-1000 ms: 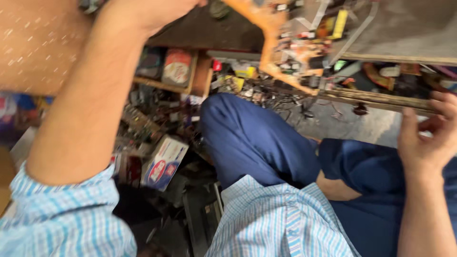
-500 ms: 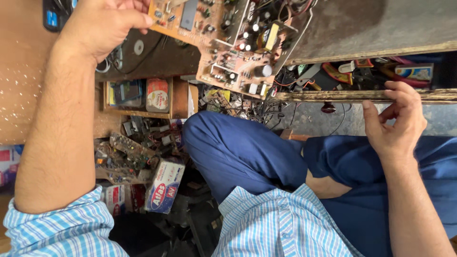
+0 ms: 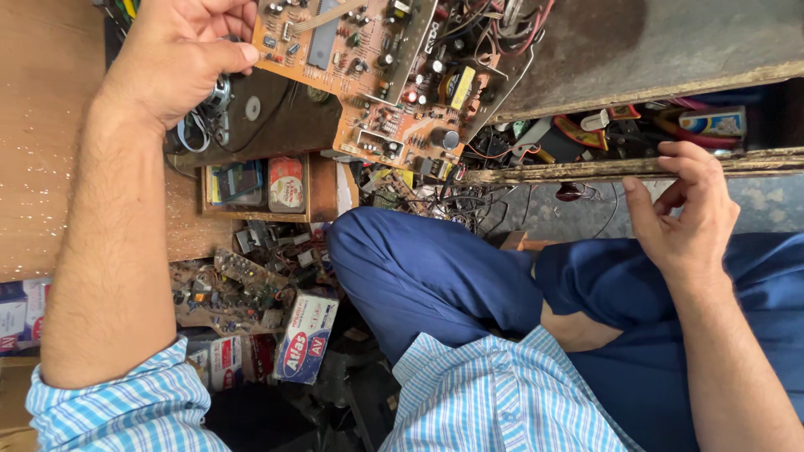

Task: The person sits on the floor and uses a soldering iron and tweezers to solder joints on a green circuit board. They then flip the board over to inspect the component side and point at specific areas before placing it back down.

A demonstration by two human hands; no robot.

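Two hands are working apart: the left hand is pinching the circuit board, now brought lower over the bench, while the right hand, fingers loosely curled, has moved onto the drawer edge.

Left hand gripping (right half-curled)

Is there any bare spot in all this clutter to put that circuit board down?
Bare wood lies beside the left hand, which holds the circuit board. The dark worn top above the open drawer also looks free. The drawer, by the right hand, is packed with tools, and the floor by the knee is heaped with scrap boards and boxes.
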